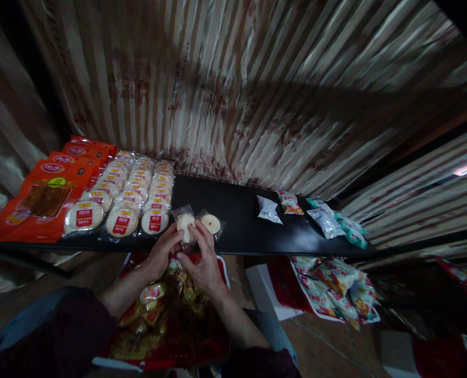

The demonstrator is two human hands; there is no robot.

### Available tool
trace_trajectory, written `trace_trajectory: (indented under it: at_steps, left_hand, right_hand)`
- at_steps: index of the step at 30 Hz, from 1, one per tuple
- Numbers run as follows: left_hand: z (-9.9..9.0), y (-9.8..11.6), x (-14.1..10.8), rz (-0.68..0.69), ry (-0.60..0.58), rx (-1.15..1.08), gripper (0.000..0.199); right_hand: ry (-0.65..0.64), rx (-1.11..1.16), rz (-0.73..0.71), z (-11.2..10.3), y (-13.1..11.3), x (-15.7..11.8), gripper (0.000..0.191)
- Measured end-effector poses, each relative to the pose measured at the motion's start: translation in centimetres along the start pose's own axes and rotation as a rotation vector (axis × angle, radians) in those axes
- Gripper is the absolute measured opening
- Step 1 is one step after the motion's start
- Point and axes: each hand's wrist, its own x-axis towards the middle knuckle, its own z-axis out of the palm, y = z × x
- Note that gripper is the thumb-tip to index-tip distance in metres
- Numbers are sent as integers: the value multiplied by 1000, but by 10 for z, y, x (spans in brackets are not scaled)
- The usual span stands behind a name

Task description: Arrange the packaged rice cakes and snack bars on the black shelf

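Observation:
Near the front edge of the black shelf (233, 210), my left hand (160, 254) and my right hand (204, 260) hold a clear-wrapped white round cracker (186, 227) between them. The fingers of both hands are closed around its sides. Just right of it, another wrapped round cracker (210, 224) lies on the shelf, close to my right fingertips. To the left of my hands, overlapping rows of wrapped round crackers with red labels (122, 221) run back toward the curtain.
Orange packets (48, 191) lie at the shelf's left end. Small white bags (269, 209) and green bags (351, 229) lie toward the right. Below are a red box of gold-wrapped packets (224, 270) and a box of snack bags (282, 283). A patterned curtain (225, 94) hangs behind.

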Motion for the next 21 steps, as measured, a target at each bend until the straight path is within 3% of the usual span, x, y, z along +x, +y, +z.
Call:
trace_trajectory:
  at_steps: [3,7,12,21]
  left_hand:
    - [0,4,3,-101,83,-119,47]
    - [-1,13,6,-174,141,-195,43]
    - [-4,13,4,-190,25,-256,40]
    - [-2,8,2,-223,-100,-277,44]
  right_hand:
    - [-49,-44,-69,-1,-3,-1,59]
    - [22,42,-34,-5,-8,-1,44]
    - [89,55,17,-4,-5,-1,30]
    - [167,-55,58,-3,1,1,27]
